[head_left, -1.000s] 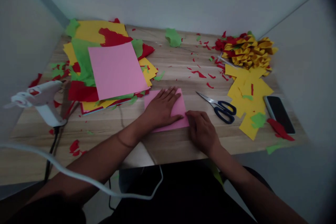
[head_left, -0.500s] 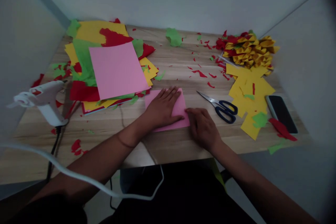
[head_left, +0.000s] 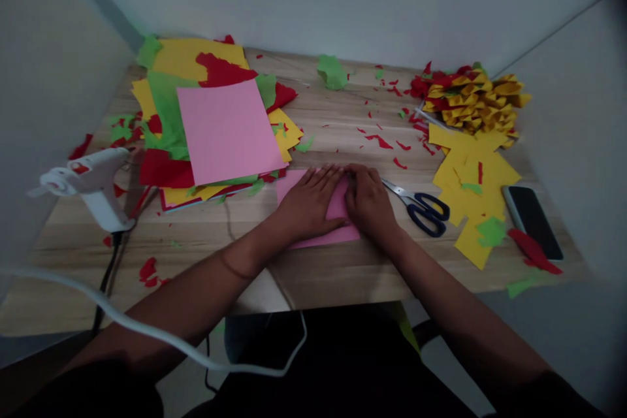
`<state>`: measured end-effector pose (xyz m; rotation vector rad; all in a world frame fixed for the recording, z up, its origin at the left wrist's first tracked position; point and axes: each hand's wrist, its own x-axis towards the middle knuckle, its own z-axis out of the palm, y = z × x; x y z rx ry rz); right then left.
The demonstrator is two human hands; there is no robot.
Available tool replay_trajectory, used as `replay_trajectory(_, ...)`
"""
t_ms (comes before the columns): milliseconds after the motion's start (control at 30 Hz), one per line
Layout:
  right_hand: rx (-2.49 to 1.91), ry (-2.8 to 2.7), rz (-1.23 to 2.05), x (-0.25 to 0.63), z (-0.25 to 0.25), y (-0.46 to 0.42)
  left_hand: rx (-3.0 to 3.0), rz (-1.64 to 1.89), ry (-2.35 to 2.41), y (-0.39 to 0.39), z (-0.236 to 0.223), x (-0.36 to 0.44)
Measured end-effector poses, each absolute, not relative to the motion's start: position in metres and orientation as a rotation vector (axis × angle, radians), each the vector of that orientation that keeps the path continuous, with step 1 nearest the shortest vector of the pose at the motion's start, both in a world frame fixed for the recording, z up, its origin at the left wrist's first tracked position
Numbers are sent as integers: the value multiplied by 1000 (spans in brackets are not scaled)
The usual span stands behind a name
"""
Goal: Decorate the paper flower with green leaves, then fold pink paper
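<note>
A sheet of pink paper (head_left: 337, 204) lies on the table near its front edge, apparently folded, its right edge straight. My left hand (head_left: 311, 206) rests flat on it, fingers stretched forward and thumb out to the right. At the far right corner is my right hand (head_left: 369, 199), its fingers curled and pressed on the paper's right edge; the fingertips are partly hidden. Just right of that hand lies a pair of scissors (head_left: 426, 210) with dark blue handles, blade tips hidden behind the hand. A larger square of pink paper (head_left: 230, 134) tops the pile at left.
A white glue gun (head_left: 100, 189) stands at left, and a white cable (head_left: 161, 333) crosses in front of my left forearm. Yellow paper pieces (head_left: 473, 173), folded yellow paper shapes (head_left: 482, 104) and a phone (head_left: 533, 221) are at right. Red scraps (head_left: 379, 142) litter the tabletop (head_left: 337, 117).
My right hand has slid away from me along the paper's right edge, up to its far corner. My left hand stays flat on the sheet. The view has shifted slightly.
</note>
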<state>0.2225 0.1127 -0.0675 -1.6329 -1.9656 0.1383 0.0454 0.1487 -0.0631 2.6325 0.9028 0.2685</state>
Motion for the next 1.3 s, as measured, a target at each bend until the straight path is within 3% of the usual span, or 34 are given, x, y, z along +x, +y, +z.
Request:
replay_trajectory(467, -1645, -1923, 154, 223, -64, 103, 2614, 297, 893, 148, -61, 45)
replay_trajectory(833, -1578, -1980, 175, 226, -60, 23, 2605, 288, 885, 148, -60, 43)
replay_trajectory(1067, -1584, -1781, 463, 236, -55, -7, 2611, 245, 897, 149, -58, 43)
replay_trajectory(1300, -1553, -2032, 218, 232, -60, 37, 2611, 251, 900, 148, -56, 44)
